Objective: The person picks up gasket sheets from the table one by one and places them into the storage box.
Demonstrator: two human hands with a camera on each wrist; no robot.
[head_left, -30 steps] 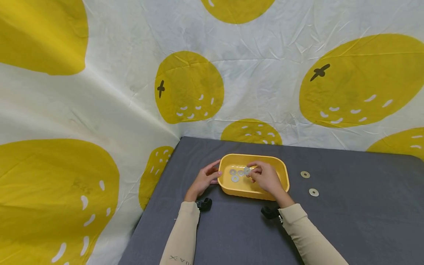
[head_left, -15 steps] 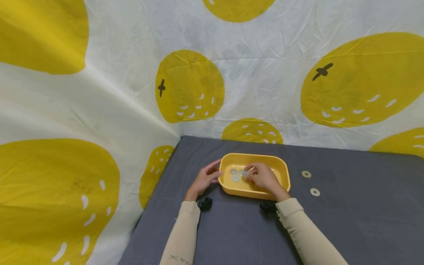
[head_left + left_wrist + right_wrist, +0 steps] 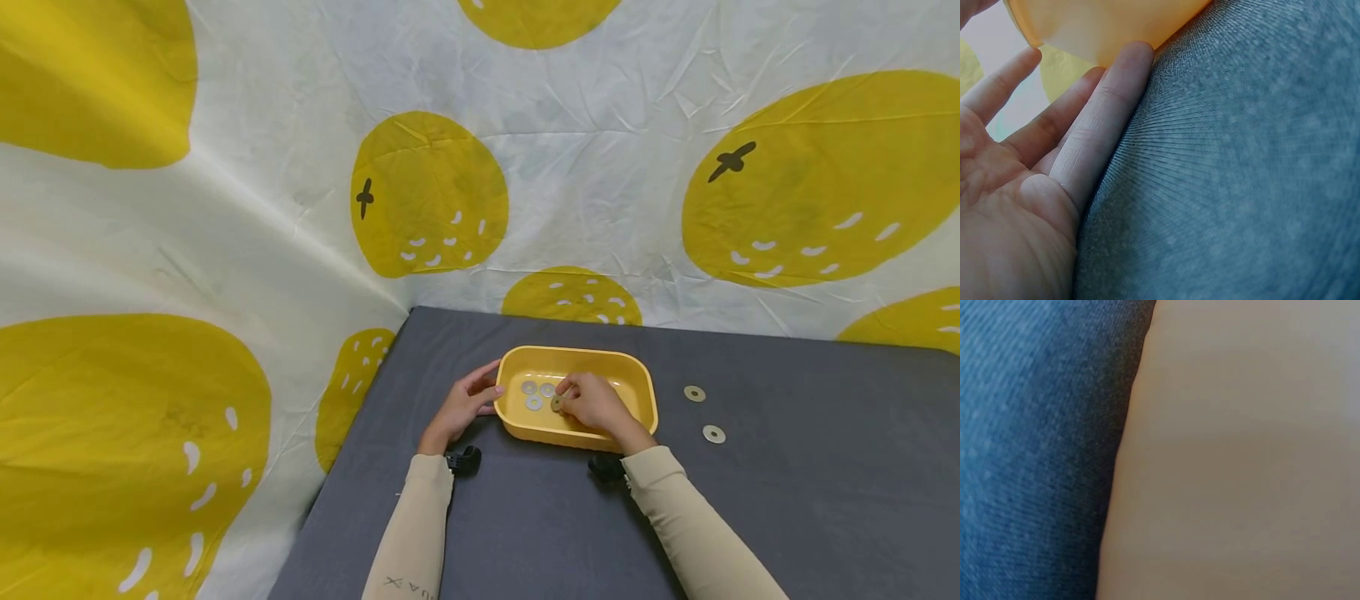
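A yellow plastic tub [image 3: 637, 400] sits on the dark cloth, with several flat metal washers [image 3: 534, 402] lying in its left half. My right hand [image 3: 596, 402] reaches inside and pinches a washer [image 3: 557, 403] between thumb and fingertips, low over the tub floor. My left hand [image 3: 463, 408] holds the tub's left end, thumb over the rim and fingers along the outside. The left wrist view shows those extended fingers [image 3: 1100, 119] against the outer wall. In the right wrist view the tub's wall [image 3: 1235, 456] fills most of the picture and hides the right hand.
Two more washers lie on the cloth right of the tub, a far washer [image 3: 694, 393] and a nearer washer [image 3: 714, 434]. A white sheet [image 3: 592, 200] printed with yellow fruit hangs behind and to the left of the dark-covered table [image 3: 825, 467].
The right hand has lowered the pinched washer slightly left and down towards the tub floor; its visible face now looks brassy rather than silver. The left hand has stayed at the rim.
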